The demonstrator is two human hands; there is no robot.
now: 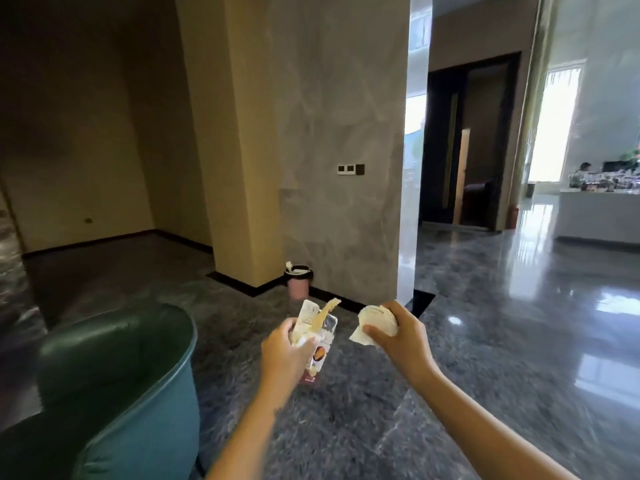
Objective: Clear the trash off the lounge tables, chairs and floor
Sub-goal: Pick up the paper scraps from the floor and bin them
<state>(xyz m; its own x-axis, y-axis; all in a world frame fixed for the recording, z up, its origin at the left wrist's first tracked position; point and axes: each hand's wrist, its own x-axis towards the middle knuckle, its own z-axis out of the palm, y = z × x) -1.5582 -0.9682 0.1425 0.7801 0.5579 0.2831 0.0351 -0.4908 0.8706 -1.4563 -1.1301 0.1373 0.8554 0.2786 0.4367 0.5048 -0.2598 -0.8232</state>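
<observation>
- Trash sits in both of my grips, held up in front of me over the dark polished floor (pixel 346 427).
- My left grip (pixel 284 348) is curled round a flat snack packet (pixel 320 358), white and red with a printed picture. It also holds a pale yellowish strip (pixel 325 313) that sticks up and bends over to the right. I cannot tell what the strip is.
- My right grip (pixel 398 337) is closed round a crumpled wad of white paper (pixel 374 320), with the thumb pressed on its near side. A loose corner hangs out at the lower left.
- The two grips are near each other but apart, and the packet and the paper do not touch.
- A small pink bin (pixel 298 287) with a black liner stands on the floor ahead, against the foot of a grey marbled pillar (pixel 339 133). Something white pokes up from its rim on the left.
- A teal armchair (pixel 114 382) fills the lower left, just beside my left forearm.
- A switch panel (pixel 350 169) is set into the pillar.
- Far off on the right is a white worktop (pixel 599 216) crowded with small things too blurred to tell apart, with a person behind it.
</observation>
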